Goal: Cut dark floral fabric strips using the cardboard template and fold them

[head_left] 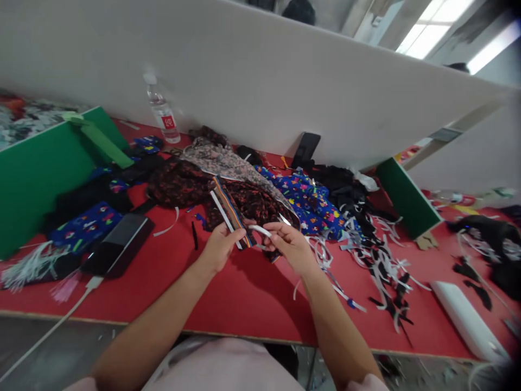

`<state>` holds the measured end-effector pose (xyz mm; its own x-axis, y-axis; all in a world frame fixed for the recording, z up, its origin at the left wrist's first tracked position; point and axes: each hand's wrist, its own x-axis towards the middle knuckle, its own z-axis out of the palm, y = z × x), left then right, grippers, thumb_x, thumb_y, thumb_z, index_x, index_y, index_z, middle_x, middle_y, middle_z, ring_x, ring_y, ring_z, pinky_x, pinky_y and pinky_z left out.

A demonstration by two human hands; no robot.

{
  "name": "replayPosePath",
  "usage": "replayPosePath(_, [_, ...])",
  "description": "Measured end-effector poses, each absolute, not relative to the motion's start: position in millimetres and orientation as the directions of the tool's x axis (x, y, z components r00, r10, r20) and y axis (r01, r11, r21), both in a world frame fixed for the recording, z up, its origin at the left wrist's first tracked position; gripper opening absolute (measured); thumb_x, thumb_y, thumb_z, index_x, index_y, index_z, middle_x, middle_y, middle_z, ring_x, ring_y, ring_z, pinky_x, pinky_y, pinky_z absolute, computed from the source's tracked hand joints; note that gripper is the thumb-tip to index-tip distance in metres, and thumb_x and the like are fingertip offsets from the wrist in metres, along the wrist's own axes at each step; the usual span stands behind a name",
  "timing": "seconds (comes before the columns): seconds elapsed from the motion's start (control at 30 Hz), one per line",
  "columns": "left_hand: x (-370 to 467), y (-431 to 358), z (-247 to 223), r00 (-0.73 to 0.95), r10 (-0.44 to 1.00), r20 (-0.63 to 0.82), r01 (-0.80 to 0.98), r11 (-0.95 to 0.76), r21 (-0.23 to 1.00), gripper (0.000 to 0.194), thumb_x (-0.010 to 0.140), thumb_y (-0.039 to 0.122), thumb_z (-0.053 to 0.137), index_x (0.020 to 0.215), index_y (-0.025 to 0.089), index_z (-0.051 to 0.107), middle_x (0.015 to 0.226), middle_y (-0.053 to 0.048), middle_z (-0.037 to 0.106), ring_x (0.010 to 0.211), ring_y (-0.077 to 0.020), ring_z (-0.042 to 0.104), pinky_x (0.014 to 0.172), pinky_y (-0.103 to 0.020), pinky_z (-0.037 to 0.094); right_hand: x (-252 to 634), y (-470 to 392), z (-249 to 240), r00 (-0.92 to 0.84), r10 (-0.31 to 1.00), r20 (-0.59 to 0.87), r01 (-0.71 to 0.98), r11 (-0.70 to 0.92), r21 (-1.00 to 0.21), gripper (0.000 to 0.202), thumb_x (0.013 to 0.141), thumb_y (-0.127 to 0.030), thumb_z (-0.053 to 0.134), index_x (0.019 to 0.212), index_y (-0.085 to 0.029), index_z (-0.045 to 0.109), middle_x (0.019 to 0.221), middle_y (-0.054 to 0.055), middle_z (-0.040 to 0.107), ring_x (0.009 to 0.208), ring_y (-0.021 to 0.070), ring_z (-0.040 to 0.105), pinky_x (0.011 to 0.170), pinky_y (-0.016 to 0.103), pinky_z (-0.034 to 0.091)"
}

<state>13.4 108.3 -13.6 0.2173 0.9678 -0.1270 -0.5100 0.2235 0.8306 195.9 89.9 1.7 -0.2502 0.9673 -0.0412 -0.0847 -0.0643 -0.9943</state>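
My left hand (217, 247) is closed on a striped fabric band (229, 203) with brown, blue and orange lines and a white edge, its thumb lying across the lower part. Close by on the right, my right hand (291, 247) pinches a curved white strip (259, 230) that reaches to the band. A pointed metal tip (284, 219) sticks out above the right-hand fingers; the rest of that tool is hidden. Behind both hands lies dark red-and-black patterned fabric (254, 202), with blue printed fabric (309, 198) to its right.
White and black offcuts (380, 266) litter the red table (252, 304) at right. A black box with a cable (118, 244) sits left. A water bottle (163, 111) and a phone (306, 149) lean near the pale partition. Green dividers (407, 198) flank the work area.
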Motion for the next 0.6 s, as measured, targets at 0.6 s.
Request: replayPosePath(0.6, [9.8,110.5,-7.0,0.147,0.939,-0.311,-0.6,0.335,0.726,0.024,0.06,0.024,0.074,0.08,0.015,0.063,0.07,0.001,0.066,0.062,-0.0109,0.06,0.065,-0.024,0.047,193.2,83.1,-0.2,-0.214,0.969,-0.125,0.208,-0.08,-0.975,0.017,0.081,-0.037,0.059,0.084,-0.02,0.06,0.064,-0.003,0.053,0.056,0.0096,0.046,0.055,0.022,0.038])
